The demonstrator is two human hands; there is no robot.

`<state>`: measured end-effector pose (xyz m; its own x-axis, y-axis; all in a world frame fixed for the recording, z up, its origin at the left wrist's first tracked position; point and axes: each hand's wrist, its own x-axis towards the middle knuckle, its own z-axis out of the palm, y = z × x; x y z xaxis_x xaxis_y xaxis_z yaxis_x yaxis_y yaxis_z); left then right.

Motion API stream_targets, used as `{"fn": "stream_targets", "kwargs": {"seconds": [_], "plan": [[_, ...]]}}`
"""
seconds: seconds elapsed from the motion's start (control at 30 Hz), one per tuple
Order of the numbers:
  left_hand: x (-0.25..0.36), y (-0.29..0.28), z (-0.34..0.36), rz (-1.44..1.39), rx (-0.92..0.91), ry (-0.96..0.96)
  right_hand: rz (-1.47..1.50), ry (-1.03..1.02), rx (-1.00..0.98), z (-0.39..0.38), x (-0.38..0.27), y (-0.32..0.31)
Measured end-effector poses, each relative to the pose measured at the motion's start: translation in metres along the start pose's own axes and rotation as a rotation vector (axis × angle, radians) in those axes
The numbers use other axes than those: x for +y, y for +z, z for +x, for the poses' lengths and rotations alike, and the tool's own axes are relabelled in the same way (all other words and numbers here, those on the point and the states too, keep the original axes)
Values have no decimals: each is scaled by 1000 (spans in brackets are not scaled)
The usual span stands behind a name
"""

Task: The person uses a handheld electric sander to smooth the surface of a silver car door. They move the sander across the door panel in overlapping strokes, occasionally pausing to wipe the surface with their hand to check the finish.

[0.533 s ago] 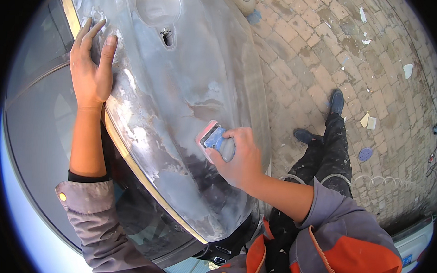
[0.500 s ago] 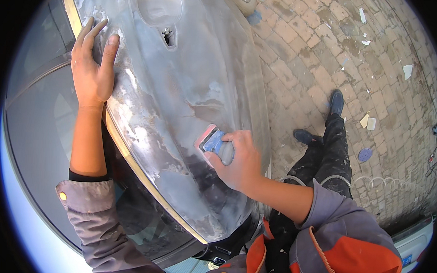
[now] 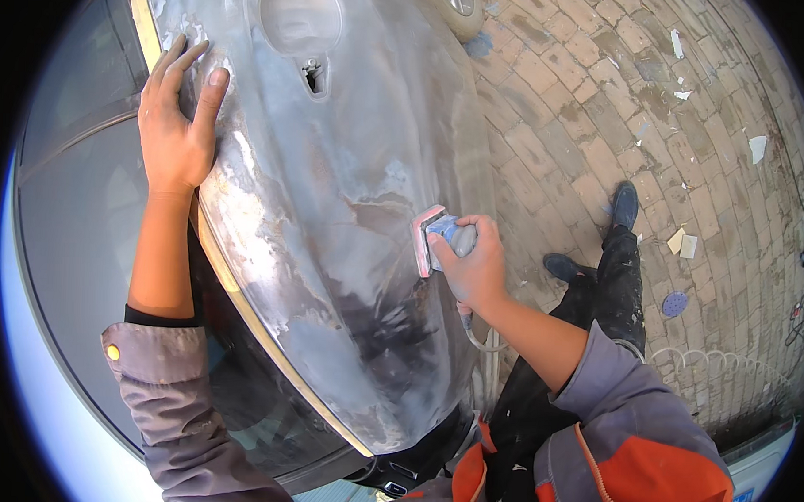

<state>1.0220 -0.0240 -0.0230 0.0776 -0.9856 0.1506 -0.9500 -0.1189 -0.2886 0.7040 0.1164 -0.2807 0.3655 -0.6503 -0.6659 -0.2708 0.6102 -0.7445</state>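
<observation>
My left hand (image 3: 178,132) lies on the upper left edge of the sanded car body panel (image 3: 316,168), fingers apart, beside a pale yellow strip (image 3: 249,312). The panel is patchy grey, with bare metal, a round recess (image 3: 299,17) and a small hole below it. My right hand (image 3: 472,271) grips a small blue and grey sander (image 3: 440,228) with a pink-edged pad, which rests on the panel's right part, right of a brownish patch. A hose hangs from the sander below my hand.
Dark car glass (image 3: 85,204) lies left of the panel and a wheel (image 3: 457,5) at the top. On the brick paving (image 3: 557,124) are paper scraps (image 3: 686,245), a perforated blue disc (image 3: 674,303) and a coiled pale hose (image 3: 717,359). My legs and shoes stand right of the car.
My right hand has slid the sander right and slightly upward along the panel, turning it more upright, and the hose below it now shows. My left hand stays on the panel.
</observation>
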Motion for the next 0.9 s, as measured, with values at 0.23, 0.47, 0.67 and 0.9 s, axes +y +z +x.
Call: {"fn": "stream_targets", "kwargs": {"seconds": [0.23,0.47,0.67,0.9], "plan": [[80,11,-41,390,-321,124,-74,203,-112,39,47,-45],[161,1,-130,566,-872,179,-152,310,-106,18,79,-112],[162,-36,-147,697,-1004,177,-231,238,-117,13,95,-143],[173,5,-131,689,-922,147,-311,180,-115,10,105,-169]]}}
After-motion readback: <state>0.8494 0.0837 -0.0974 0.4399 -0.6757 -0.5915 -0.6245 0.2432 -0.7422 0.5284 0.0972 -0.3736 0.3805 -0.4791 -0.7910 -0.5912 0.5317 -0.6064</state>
